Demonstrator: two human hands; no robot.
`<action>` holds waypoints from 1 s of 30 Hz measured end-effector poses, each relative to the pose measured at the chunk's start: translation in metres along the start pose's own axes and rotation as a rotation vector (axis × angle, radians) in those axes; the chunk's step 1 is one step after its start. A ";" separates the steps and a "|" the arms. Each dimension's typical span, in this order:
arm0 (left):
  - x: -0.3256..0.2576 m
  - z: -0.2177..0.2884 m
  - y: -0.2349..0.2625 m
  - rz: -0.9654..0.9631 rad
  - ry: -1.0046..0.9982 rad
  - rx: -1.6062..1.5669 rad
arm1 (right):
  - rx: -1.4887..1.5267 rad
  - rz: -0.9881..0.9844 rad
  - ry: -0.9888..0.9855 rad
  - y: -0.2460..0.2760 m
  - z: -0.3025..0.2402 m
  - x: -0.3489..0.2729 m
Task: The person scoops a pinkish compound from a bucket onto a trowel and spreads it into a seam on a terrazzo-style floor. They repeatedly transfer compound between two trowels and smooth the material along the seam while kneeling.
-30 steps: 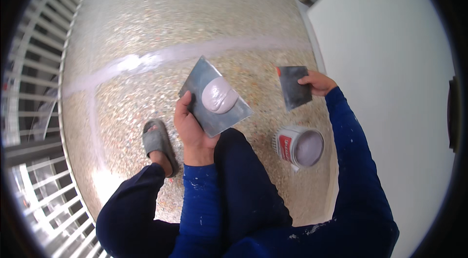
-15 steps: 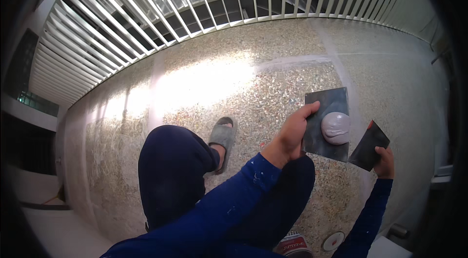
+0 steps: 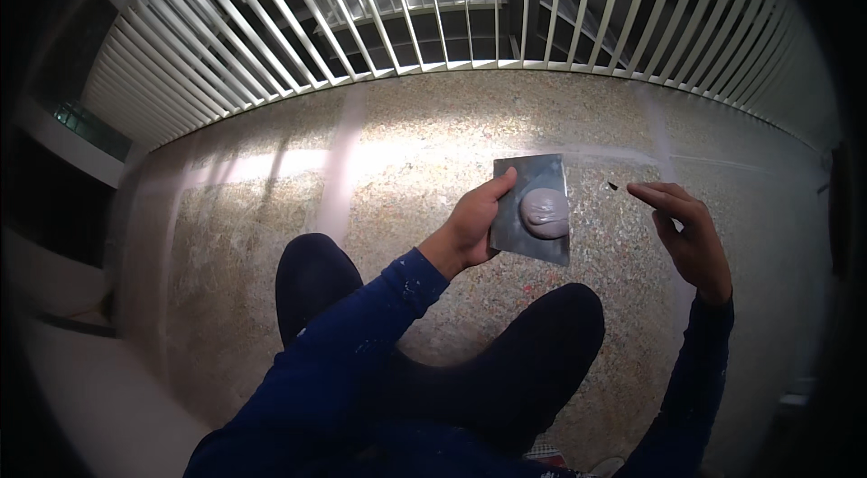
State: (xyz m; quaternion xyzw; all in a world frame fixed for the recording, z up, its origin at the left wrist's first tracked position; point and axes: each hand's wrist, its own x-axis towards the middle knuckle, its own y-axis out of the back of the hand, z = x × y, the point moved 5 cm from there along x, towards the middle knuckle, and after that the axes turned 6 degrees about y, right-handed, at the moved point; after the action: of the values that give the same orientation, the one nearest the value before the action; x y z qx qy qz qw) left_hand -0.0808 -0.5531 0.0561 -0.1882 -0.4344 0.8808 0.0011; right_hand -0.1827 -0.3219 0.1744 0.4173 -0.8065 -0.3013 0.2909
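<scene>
My left hand (image 3: 470,220) grips a dark, flat putty spreader (image 3: 508,229) by its left edge, thumb on top. On its face sits a rounded mound of smooth grey-lilac putty (image 3: 545,213), reaching the plate's right edge. To the right, my right hand (image 3: 684,234) is raised apart from the plate, fingers stretched and thumb beneath. Only a small dark corner of a second putty spreader (image 3: 612,186) shows past its fingertips; the rest of that tool is turned edge-on or hidden by the fingers.
Below the hands lies a speckled terrazzo floor (image 3: 433,270) crossed by pale bands, with bright light across it. A white barred railing (image 3: 397,35) curves along the far side. My bent knees (image 3: 560,320) stand below the plate. A red-and-white container (image 3: 547,455) is partly visible at the lower edge.
The loaded spreader has shifted left and slightly up in the picture. My right hand has risen and turned, so its spreader no longer shows its broad face. The view has shifted too.
</scene>
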 end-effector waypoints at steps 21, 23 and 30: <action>-0.013 0.089 0.108 -0.252 0.157 -0.218 | -0.822 -0.603 0.178 -0.137 -0.138 0.165; -0.009 0.095 0.116 -0.218 0.175 -0.187 | -0.842 -0.544 0.105 -0.136 -0.136 0.172; -0.004 0.117 0.116 -0.211 0.109 -0.134 | -0.899 -0.604 -0.109 -0.132 -0.142 0.202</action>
State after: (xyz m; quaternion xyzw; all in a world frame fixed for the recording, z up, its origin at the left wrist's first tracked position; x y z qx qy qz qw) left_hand -0.0972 -0.7152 0.0334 -0.1889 -0.5090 0.8332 0.1047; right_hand -0.1121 -0.5902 0.2150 0.4486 -0.4563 -0.7079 0.2992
